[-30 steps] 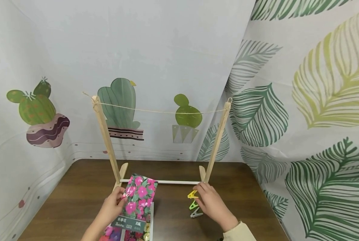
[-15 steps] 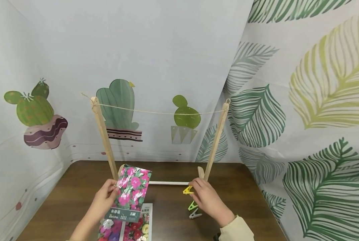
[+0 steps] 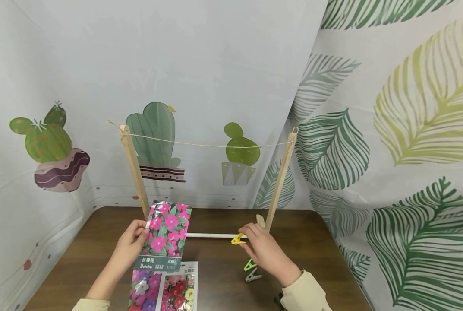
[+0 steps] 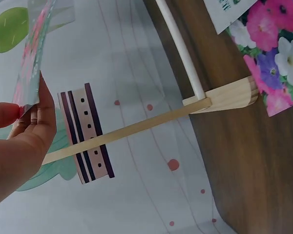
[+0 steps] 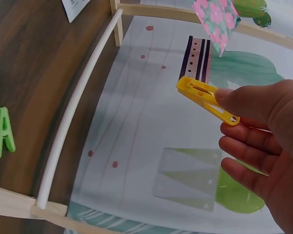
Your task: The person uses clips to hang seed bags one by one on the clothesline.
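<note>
My left hand (image 3: 132, 242) pinches a pink-flowered seed packet (image 3: 165, 235) by its left edge and holds it upright above the table; in the left wrist view the packet (image 4: 31, 63) shows edge-on between thumb and fingers (image 4: 19, 114). My right hand (image 3: 260, 250) pinches a yellow clothespin (image 3: 237, 238) by its tail, seen close in the right wrist view as the clothespin (image 5: 205, 97) with its jaws closed. Behind both hands stands a wooden rack (image 3: 132, 168) with a string (image 3: 208, 144) stretched between its two posts and a white rod (image 3: 212, 236) at its base.
Two more flower packets (image 3: 163, 291) lie flat on the dark wooden table (image 3: 91, 259). A green clothespin (image 3: 250, 264) and a grey clothespin (image 3: 252, 275) lie by my right hand. Printed curtains close in the back and both sides.
My left hand has lifted the pink packet up and slightly left. My right hand has picked the yellow clothespin off the table and raised it leftward.
</note>
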A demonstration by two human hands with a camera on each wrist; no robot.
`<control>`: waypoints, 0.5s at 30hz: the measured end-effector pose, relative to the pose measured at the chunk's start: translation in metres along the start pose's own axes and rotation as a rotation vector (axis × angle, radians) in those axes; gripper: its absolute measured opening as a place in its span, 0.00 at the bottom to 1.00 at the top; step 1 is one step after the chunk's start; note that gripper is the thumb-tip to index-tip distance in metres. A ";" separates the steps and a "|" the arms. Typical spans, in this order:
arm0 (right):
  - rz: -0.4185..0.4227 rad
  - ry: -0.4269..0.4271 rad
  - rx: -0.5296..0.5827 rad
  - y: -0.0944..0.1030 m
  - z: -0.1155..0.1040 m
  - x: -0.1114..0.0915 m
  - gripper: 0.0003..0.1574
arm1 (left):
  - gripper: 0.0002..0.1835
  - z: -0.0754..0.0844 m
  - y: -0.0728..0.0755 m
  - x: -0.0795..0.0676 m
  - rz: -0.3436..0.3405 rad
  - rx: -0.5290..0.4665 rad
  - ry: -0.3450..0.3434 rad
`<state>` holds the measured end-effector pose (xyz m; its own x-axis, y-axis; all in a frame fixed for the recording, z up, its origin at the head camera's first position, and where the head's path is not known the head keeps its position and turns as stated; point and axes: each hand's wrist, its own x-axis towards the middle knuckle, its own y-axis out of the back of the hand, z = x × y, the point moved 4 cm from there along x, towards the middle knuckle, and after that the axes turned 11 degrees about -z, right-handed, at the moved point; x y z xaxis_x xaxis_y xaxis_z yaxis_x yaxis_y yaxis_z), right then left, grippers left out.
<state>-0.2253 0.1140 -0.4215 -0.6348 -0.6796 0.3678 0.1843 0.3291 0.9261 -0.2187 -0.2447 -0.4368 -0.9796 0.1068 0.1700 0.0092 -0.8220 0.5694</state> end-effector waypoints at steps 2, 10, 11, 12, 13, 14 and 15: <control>0.000 0.007 -0.005 0.003 -0.002 0.003 0.21 | 0.08 0.002 0.003 0.001 0.002 -0.007 -0.002; -0.035 0.048 -0.020 0.009 -0.009 0.014 0.21 | 0.11 0.009 0.016 0.008 0.002 -0.038 0.009; -0.035 0.058 -0.028 0.010 -0.009 0.016 0.22 | 0.12 0.011 0.018 0.010 0.002 -0.035 0.011; -0.036 0.066 -0.037 0.012 -0.010 0.017 0.22 | 0.12 0.012 0.021 0.012 0.001 -0.036 0.015; -0.033 0.075 -0.045 0.013 -0.011 0.019 0.22 | 0.13 0.014 0.023 0.013 0.000 -0.035 0.019; -0.030 0.085 -0.056 0.015 -0.012 0.021 0.23 | 0.14 0.016 0.025 0.015 0.001 -0.035 0.018; -0.026 0.094 -0.065 0.017 -0.012 0.023 0.23 | 0.14 0.018 0.027 0.017 0.001 -0.034 0.017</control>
<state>-0.2274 0.0959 -0.3968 -0.5670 -0.7469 0.3474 0.2188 0.2701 0.9377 -0.2311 -0.2549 -0.4044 -0.9830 0.0965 0.1564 0.0037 -0.8405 0.5418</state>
